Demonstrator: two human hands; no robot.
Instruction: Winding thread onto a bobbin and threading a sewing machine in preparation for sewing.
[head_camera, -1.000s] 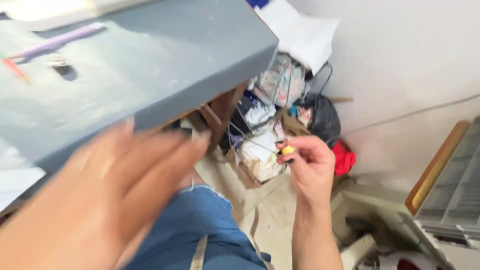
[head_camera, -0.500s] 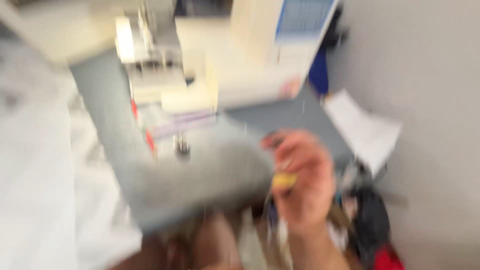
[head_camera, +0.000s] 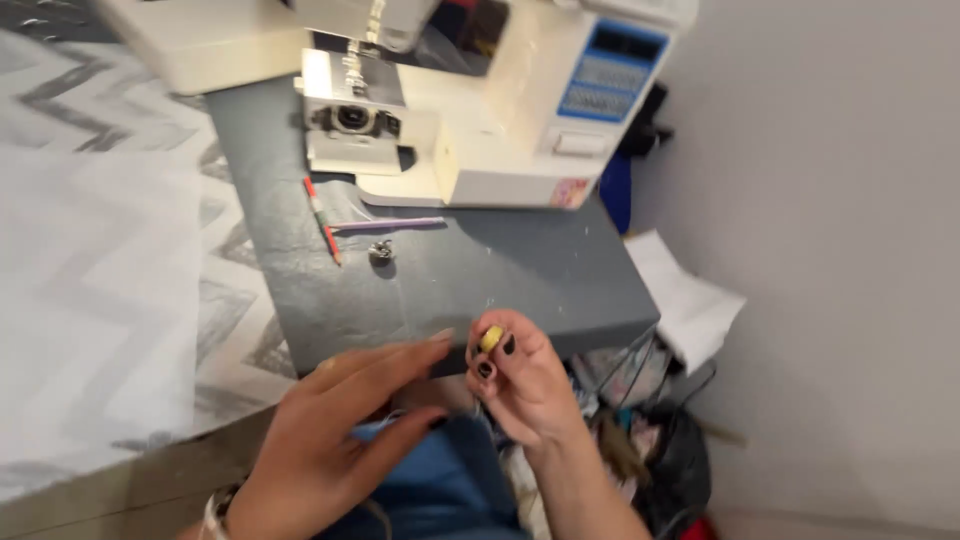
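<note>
My right hand (head_camera: 525, 385) pinches a small yellow bobbin (head_camera: 491, 339) between thumb and fingertips, just over the front edge of the dark grey table (head_camera: 520, 275). My left hand (head_camera: 335, 435) is beside it, fingers stretched out and apart, index fingertip close to the bobbin, holding nothing. A white sewing machine (head_camera: 470, 110) stands at the back of the table. In front of it lie a red pencil (head_camera: 322, 220), a thin lilac stick (head_camera: 388, 223) and a small metal bobbin case (head_camera: 381, 252).
White fabric with a grey zigzag pattern (head_camera: 110, 270) covers the surface on the left. Under the table's right end are papers (head_camera: 690, 300), bags and clutter (head_camera: 650, 440) against a white wall. My blue-jeaned leg (head_camera: 440, 490) is below my hands.
The view swung up from the floor clutter to the tabletop and sewing machine. My right hand kept the yellow bobbin and rose to the table's edge; my left hand came beside it.
</note>
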